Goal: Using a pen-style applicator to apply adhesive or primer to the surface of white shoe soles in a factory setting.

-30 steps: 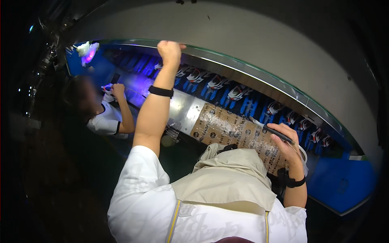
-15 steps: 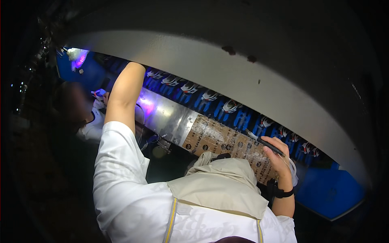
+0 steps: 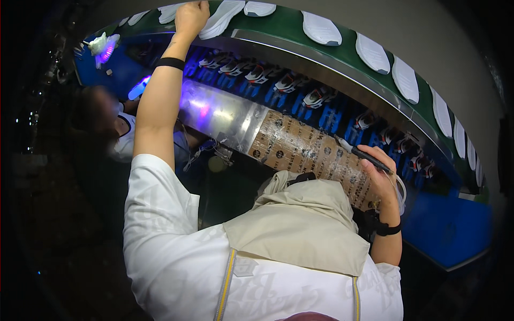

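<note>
At the top of the view, my left hand is closed over a green belt. It lies between two white shoe soles, right beside the larger sole; whether the fingers hold anything is hidden. My right hand grips a black-handled brush-like tool with a pale tip and a thin tube trailing from its end. The tip points up and left, above a ledge covered with printed brown tape. Beyond the tip, several white shoes sit in a row on blue holders.
More white soles lie along the curved belt toward the right. A metal plate under purple light adjoins the taped ledge. Another person works at the left near a lit shoe. A blue panel stands at lower right.
The view has shifted, and the green belt with its soles now shows along the top. My left hand, hidden earlier, has come into sight. My right hand keeps hold of the tool.
</note>
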A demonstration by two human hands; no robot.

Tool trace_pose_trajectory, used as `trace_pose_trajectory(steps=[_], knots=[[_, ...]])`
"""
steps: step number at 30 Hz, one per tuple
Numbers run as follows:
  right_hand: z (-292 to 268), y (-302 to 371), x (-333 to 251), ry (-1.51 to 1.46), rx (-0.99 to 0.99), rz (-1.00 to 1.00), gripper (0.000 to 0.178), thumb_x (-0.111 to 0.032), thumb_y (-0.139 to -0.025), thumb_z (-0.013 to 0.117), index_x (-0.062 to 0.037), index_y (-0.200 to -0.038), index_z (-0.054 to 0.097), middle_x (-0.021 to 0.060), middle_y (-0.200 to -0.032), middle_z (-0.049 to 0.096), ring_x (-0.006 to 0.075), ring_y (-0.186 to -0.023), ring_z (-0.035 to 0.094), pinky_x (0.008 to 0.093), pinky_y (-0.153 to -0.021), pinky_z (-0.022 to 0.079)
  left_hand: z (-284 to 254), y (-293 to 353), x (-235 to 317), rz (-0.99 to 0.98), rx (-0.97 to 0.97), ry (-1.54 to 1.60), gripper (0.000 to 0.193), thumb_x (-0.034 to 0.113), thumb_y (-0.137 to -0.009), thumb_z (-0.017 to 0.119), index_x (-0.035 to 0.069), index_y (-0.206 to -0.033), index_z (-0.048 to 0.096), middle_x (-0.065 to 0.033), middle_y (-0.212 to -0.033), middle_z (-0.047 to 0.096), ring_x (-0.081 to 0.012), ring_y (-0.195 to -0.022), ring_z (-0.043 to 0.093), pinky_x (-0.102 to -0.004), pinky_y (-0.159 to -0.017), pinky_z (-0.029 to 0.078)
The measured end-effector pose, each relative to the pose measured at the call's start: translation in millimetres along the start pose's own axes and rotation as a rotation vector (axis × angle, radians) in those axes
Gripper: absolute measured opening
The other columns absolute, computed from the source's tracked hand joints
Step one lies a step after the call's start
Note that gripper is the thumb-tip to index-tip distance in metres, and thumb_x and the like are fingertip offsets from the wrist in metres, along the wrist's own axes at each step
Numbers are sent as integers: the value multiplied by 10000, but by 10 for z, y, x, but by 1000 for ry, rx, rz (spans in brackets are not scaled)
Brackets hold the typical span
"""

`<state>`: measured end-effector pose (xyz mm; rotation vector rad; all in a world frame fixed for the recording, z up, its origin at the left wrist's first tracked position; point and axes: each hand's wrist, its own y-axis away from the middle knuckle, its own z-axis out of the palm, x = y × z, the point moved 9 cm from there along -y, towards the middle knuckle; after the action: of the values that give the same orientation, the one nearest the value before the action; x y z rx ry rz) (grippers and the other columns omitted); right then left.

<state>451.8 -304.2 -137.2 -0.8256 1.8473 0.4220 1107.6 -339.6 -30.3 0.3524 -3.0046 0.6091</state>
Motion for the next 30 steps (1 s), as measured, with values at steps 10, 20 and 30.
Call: trace_pose_trajectory(steps=[10,20,30], knots=[[-76,258,741,-693,322,172,308,-133,-924,728,36,-1180,706,2,-906,666,67,-757,535,217,-716,438,692,1029,1202,-406,612,1386,412,22,-885,710,-142,-1248,603,-188,-1107,748,-205,-968,725,-320,-829,569],[290,-98,242,-741,140,118,262,-140,-902,738,19,-1111,741,-17,-858,656,44,-747,522,215,-682,407,1311,2622,3230,-530,-112,2277,549,283,-1020,562,-18,-1468,458,-244,-1330,628,-420,-1251,629,-553,-1073,503],[421,-636,-310,-430,133,-8,196,-105,-927,694,-13,-1088,756,56,-849,717,104,-756,659,262,-748,543,1026,2914,4271,-357,-346,2537,900,772,-1013,162,86,-1551,386,-209,-1456,542,-406,-1304,572,-602,-1081,480]])
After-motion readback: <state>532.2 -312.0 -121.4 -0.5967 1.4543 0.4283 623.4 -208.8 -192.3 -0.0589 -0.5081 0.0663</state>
